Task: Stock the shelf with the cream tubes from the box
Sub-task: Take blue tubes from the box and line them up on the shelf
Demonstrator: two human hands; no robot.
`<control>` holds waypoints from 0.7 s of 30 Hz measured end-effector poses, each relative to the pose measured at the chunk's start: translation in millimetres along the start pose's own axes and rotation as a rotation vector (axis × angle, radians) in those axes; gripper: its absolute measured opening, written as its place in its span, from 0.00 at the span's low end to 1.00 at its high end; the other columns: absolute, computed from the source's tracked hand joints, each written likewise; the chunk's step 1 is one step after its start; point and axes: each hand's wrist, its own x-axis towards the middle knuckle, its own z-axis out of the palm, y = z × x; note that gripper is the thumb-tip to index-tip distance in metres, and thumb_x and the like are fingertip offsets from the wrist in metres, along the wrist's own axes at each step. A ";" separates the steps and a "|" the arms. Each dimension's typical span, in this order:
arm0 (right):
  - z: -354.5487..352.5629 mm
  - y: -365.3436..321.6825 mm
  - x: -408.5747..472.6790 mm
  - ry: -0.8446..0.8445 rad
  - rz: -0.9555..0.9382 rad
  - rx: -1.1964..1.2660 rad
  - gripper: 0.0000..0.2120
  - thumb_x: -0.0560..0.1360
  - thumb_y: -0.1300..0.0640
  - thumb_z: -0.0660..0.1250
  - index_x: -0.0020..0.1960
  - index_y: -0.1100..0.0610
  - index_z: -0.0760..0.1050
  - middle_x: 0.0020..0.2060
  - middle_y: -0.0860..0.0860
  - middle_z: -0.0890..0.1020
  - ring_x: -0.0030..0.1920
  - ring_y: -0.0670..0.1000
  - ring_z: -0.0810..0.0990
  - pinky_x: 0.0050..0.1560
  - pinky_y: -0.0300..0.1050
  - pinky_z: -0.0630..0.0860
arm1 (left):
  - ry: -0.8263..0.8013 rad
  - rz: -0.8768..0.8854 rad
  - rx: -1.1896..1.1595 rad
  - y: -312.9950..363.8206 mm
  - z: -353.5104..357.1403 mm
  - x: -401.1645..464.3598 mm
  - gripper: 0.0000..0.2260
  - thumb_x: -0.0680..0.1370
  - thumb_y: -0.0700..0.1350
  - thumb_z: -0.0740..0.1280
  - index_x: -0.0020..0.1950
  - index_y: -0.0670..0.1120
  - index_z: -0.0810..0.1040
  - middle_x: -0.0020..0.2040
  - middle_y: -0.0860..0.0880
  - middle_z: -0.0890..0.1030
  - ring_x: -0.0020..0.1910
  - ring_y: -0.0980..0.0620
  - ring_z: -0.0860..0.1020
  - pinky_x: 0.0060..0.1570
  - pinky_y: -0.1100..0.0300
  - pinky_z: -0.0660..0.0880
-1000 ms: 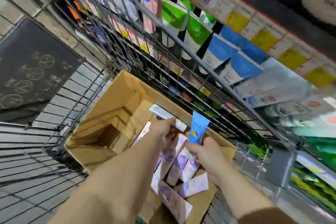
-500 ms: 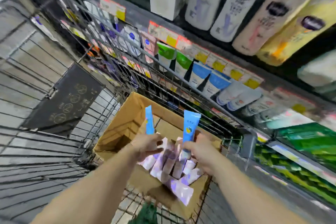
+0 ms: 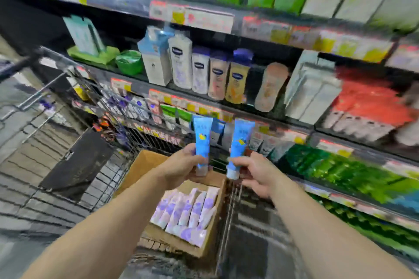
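Note:
My left hand (image 3: pixel 181 166) grips a blue cream tube (image 3: pixel 202 140) near its cap end, upright. My right hand (image 3: pixel 255 171) pinches a second blue cream tube (image 3: pixel 240 142) just above its white cap, also upright. Both tubes are held above the far end of the open cardboard box (image 3: pixel 145 163), which sits in a wire cart. Several white and purple tubes (image 3: pixel 188 210) lie side by side in the box. Behind the held tubes runs the shelf (image 3: pixel 226 116) with blue, green and white tubes standing in a row.
The wire cart (image 3: pixel 68 102) surrounds the box, with a black panel (image 3: pixel 77 165) on its left side. Lotion bottles (image 3: pixel 217 75) and boxed goods fill the shelf above. Green packets (image 3: pixel 340 172) lie on the lower right shelf. Price tags line the shelf edges.
Both hands have risen with a blue tube each, away from the box and toward the shelf. The left tube now faces me flat. My view has tilted upward.

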 end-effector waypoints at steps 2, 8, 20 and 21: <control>-37.0 -5.4 -41.4 -0.001 -0.075 0.064 0.05 0.78 0.62 0.62 0.46 0.55 0.75 0.40 0.53 0.78 0.39 0.51 0.77 0.39 0.45 0.74 | -0.091 0.088 0.061 7.4 43.9 -19.2 0.10 0.77 0.34 0.66 0.55 0.46 0.75 0.46 0.48 0.81 0.40 0.55 0.79 0.41 0.62 0.76; -167.5 -8.7 -185.8 0.181 -0.258 0.041 0.12 0.73 0.47 0.70 0.52 0.51 0.78 0.44 0.47 0.85 0.49 0.51 0.81 0.57 0.59 0.75 | -0.251 0.206 0.129 33.6 217.7 -46.0 0.12 0.72 0.33 0.72 0.52 0.44 0.77 0.47 0.45 0.82 0.38 0.55 0.82 0.36 0.61 0.79; -348.5 -11.9 -310.4 0.457 -0.459 0.150 0.13 0.76 0.49 0.67 0.59 0.53 0.77 0.52 0.50 0.84 0.51 0.51 0.82 0.48 0.57 0.82 | -0.656 0.294 0.264 96.6 467.6 -35.2 0.15 0.74 0.34 0.70 0.60 0.44 0.78 0.55 0.39 0.82 0.47 0.47 0.82 0.42 0.58 0.79; -359.1 -14.6 -307.2 0.465 -0.462 0.148 0.15 0.76 0.49 0.68 0.60 0.52 0.77 0.55 0.50 0.83 0.55 0.53 0.81 0.50 0.59 0.81 | -0.658 0.304 0.263 102.0 478.2 -27.1 0.16 0.74 0.34 0.70 0.61 0.44 0.78 0.56 0.38 0.82 0.48 0.46 0.82 0.42 0.57 0.79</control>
